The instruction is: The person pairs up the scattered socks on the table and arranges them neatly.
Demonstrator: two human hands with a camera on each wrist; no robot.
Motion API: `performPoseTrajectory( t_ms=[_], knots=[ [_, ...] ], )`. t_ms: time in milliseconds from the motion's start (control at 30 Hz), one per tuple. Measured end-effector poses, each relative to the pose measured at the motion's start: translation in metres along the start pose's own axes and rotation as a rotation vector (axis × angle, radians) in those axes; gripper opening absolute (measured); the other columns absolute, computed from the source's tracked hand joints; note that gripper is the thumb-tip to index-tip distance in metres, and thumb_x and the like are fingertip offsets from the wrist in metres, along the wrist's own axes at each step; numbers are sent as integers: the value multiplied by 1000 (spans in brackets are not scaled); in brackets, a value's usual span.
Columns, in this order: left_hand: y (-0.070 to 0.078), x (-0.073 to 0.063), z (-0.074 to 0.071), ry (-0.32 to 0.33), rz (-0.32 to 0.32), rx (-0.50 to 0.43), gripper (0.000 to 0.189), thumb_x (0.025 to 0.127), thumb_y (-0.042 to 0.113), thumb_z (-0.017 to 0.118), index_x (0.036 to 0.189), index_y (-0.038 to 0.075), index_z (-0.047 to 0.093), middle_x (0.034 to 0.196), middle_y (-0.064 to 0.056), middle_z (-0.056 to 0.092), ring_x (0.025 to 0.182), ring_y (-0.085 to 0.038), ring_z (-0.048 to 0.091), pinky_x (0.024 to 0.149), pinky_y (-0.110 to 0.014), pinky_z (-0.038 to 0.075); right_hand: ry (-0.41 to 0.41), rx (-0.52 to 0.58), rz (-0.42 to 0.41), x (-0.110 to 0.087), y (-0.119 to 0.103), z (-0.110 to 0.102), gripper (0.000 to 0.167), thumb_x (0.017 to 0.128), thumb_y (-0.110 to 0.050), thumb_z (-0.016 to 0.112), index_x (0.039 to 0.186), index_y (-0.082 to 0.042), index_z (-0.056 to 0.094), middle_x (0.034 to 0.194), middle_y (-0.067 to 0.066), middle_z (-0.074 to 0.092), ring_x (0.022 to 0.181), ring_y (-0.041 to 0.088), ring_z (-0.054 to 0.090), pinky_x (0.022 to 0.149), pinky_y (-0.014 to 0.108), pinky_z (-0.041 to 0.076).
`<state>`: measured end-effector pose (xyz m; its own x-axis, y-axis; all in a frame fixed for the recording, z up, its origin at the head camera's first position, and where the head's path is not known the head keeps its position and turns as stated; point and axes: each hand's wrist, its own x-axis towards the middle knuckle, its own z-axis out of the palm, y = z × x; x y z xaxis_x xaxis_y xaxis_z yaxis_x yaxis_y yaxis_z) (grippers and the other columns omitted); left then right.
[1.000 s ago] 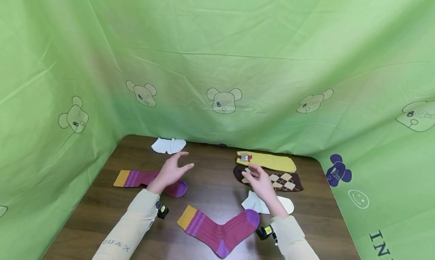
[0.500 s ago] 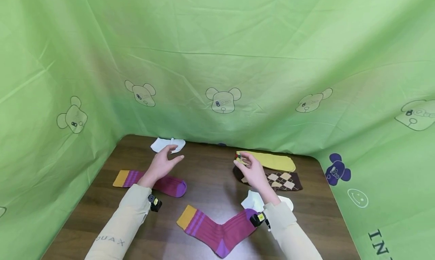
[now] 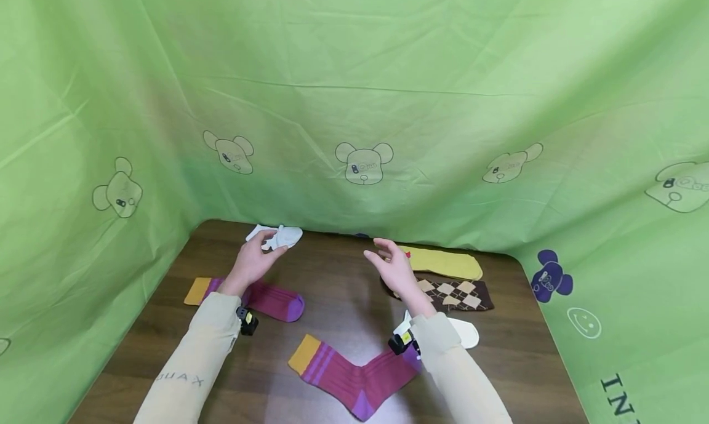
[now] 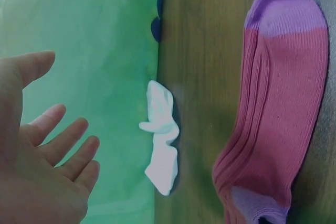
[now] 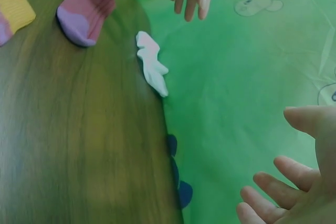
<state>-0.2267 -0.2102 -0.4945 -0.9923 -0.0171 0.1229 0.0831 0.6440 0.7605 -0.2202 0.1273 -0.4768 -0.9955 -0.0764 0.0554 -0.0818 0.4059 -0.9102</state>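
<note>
My left hand (image 3: pixel 252 261) hovers over the back left of the table, fingers relaxed and holding nothing. In the head view it partly covers a white ankle sock (image 3: pixel 289 236) near the back edge; the left wrist view shows that white sock (image 4: pixel 163 140) apart from the hand. Under the left forearm lies a maroon sock (image 3: pixel 277 301) with purple toe and yellow cuff. My right hand (image 3: pixel 394 267), also holding nothing, is in the air left of a yellow sock (image 3: pixel 445 263) and a brown argyle sock (image 3: pixel 462 295), hiding their left ends.
A second maroon sock (image 3: pixel 357 381) lies bent at the table's front middle. Another white sock (image 3: pixel 464 333) is partly behind the right forearm. The brown wooden table (image 3: pixel 332 288) meets a green cloth (image 3: pixel 310 184) at its back and sides.
Both hands have moved left and farther back, the left toward the white sock at the back, the right away from above the argyle sock. The socks stay where they were.
</note>
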Motion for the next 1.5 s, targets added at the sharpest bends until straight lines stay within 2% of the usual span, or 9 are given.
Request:
performPoseTrajectory(
  t_ms=[267, 533, 733, 800, 933, 1033, 1133, 1367, 1500],
  knots=[
    [-6, 14, -1, -5, -18, 46, 57, 97, 26, 68, 140, -7, 51, 140, -29, 53, 129, -47, 48, 107, -55, 37, -22, 33, 13, 9, -4, 15, 54, 96, -30, 72, 141, -4, 56, 144, 15, 56, 131, 36, 52, 106, 48, 44],
    [-16, 32, -2, -28, -75, 107, 60, 98, 30, 65, 141, -8, 48, 141, -30, 52, 130, -48, 47, 109, -55, 36, -38, 47, 21, 20, -6, 25, 53, 96, -32, 72, 140, -7, 58, 141, 15, 58, 130, 34, 54, 103, 48, 46],
    [-23, 42, -3, -64, -108, 143, 62, 98, 32, 63, 144, -7, 47, 143, -30, 50, 131, -47, 46, 109, -55, 36, -42, 55, 29, 21, -6, 29, 54, 96, -31, 72, 141, -6, 56, 142, 15, 57, 130, 35, 53, 104, 48, 45],
    [-28, 42, -2, -71, -105, 192, 60, 97, 31, 63, 142, -7, 49, 141, -30, 51, 128, -49, 48, 106, -57, 39, -42, 48, 29, 20, -5, 31, 54, 96, -31, 71, 141, -5, 56, 142, 15, 57, 130, 35, 54, 104, 48, 45],
    [-39, 40, 5, -89, -63, 349, 53, 95, 23, 61, 138, -6, 53, 136, -30, 55, 121, -51, 53, 96, -60, 45, -42, 34, 30, 17, -3, 33, 52, 96, -29, 71, 140, -5, 57, 140, 16, 58, 129, 36, 55, 104, 47, 46],
    [-46, 37, 14, -120, -35, 432, 52, 94, 20, 60, 139, -7, 53, 135, -30, 55, 122, -50, 53, 95, -61, 46, -44, 31, 32, 15, -2, 34, 51, 96, -29, 71, 139, -4, 57, 140, 17, 58, 128, 37, 55, 103, 48, 46],
    [-50, 34, 22, -145, -41, 451, 54, 94, 18, 60, 141, -8, 50, 138, -31, 52, 124, -51, 51, 98, -62, 44, -52, 32, 41, 14, 0, 33, 52, 96, -29, 71, 140, -5, 57, 141, 16, 58, 129, 36, 55, 103, 48, 46],
    [-55, 30, 33, -174, -19, 527, 52, 92, 15, 62, 137, -10, 53, 135, -31, 54, 118, -52, 55, 92, -62, 48, -58, 43, 52, 13, 7, 30, 55, 96, -30, 71, 141, -3, 56, 142, 16, 57, 129, 35, 54, 104, 48, 46],
    [-54, 30, 35, -219, -16, 530, 55, 94, 15, 61, 141, -11, 48, 143, -31, 47, 127, -50, 49, 101, -60, 43, -60, 48, 45, 12, 11, 30, 53, 97, -29, 71, 140, -2, 56, 141, 18, 57, 129, 37, 55, 103, 49, 46]
  ],
)
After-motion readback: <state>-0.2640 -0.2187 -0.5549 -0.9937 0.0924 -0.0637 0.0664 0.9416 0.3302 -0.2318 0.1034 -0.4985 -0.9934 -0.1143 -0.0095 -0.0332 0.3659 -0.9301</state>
